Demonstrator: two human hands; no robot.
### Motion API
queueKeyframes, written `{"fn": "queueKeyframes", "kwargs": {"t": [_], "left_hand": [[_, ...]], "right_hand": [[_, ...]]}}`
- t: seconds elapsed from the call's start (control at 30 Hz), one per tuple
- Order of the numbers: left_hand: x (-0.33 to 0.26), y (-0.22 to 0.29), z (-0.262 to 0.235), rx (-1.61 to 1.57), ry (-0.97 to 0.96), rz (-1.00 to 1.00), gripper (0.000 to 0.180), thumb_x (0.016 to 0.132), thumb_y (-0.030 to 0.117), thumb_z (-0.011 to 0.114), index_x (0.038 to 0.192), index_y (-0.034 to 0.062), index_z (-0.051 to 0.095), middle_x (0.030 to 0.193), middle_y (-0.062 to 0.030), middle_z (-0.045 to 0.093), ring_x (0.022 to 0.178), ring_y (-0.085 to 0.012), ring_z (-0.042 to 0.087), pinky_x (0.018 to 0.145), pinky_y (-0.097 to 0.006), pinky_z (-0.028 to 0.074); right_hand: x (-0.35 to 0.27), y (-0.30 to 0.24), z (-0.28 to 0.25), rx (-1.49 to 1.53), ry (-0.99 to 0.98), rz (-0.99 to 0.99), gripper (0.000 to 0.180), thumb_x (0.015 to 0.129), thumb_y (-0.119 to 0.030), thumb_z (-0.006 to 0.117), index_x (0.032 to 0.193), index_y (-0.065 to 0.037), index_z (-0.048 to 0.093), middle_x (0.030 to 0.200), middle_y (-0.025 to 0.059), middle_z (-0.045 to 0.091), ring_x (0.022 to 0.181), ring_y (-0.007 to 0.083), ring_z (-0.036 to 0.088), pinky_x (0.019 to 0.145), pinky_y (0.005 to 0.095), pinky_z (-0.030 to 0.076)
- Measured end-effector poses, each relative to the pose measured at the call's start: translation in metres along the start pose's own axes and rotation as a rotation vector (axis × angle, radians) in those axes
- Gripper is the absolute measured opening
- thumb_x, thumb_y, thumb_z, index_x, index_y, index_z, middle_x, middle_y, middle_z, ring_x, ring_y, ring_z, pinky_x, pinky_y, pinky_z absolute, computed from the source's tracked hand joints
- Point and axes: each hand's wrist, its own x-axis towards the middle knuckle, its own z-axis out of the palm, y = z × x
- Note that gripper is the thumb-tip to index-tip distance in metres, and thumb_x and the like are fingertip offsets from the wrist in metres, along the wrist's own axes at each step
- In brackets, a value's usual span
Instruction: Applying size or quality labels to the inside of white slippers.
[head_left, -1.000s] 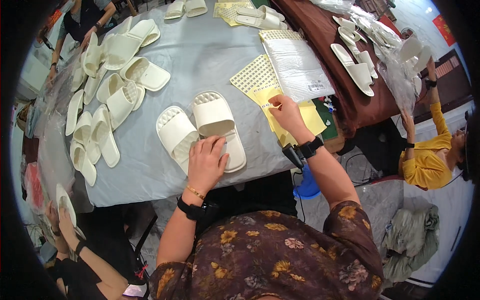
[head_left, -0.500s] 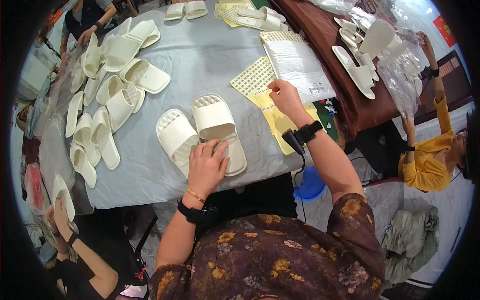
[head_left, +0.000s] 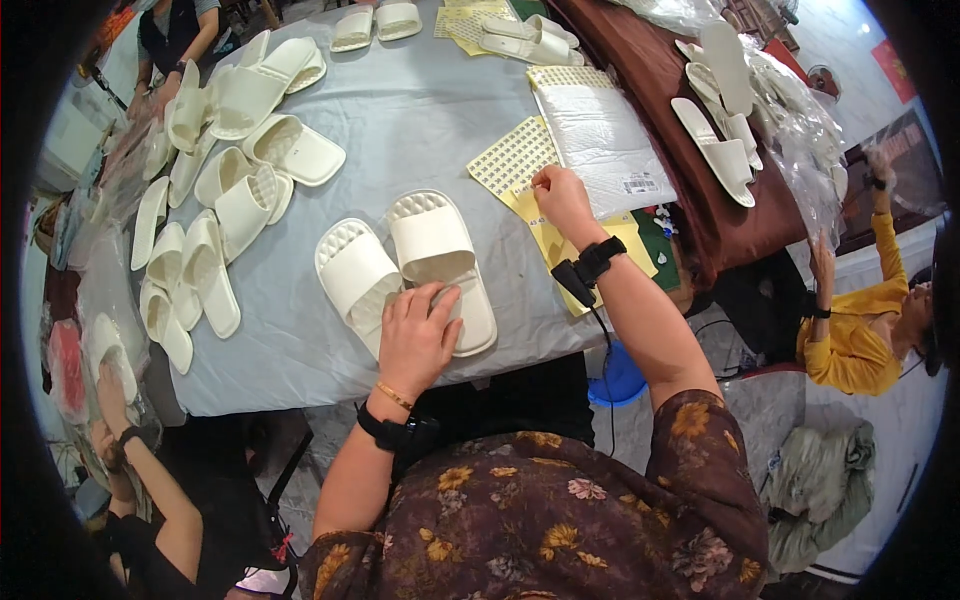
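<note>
Since a moment ago little shifts: left hand (head_left: 415, 335) stays flat, fingers spread, on the slipper (head_left: 440, 262), right hand (head_left: 560, 200) pinches the yellow sticker sheet (head_left: 515, 160), more slippers (head_left: 215, 215) crowding left.

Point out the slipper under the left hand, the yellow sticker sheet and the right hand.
slipper (head_left: 432, 240): head view, strap.
yellow sticker sheet (head_left: 510, 158): head view, dotted upper part.
right hand (head_left: 562, 200): head view, back of hand.

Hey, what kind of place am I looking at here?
Probably a small workshop or packing room for footwear. Many identical cream slippers lie across a grey-covered table, yellow sticker sheets lie by the right hand, and a person in yellow nearby handles clear plastic bags.
</note>
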Motion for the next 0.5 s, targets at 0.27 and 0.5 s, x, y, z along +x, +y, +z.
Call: {"fn": "queueKeyframes", "kwargs": {"t": [0.27,0.5], "left_hand": [[0.000,0.001,0.000,-0.039,0.002,0.004,0.042,0.082,0.018,0.068,0.122,0.0127,0.061,0.122,-0.0072,0.057,0.113,-0.0297,0.050,0.096,-0.044,0.039],[0.000,0.000,0.000,-0.034,-0.001,0.000,0.042,0.082,0.018,0.068,0.123,0.0125,0.061,0.121,-0.0075,0.056,0.113,-0.0296,0.050,0.097,-0.044,0.038]], "right_hand": [[-0.004,0.005,0.002,-0.027,0.001,0.021,0.008,0.080,-0.006,0.064,0.086,-0.003,0.067,0.091,0.0201,0.063,0.094,0.0371,0.059,0.085,0.0419,0.049],[-0.004,0.003,0.001,-0.027,-0.029,0.066,0.010,0.081,-0.007,0.063,0.089,-0.004,0.067,0.092,0.0200,0.063,0.093,0.0372,0.060,0.084,0.0418,0.050]]}}
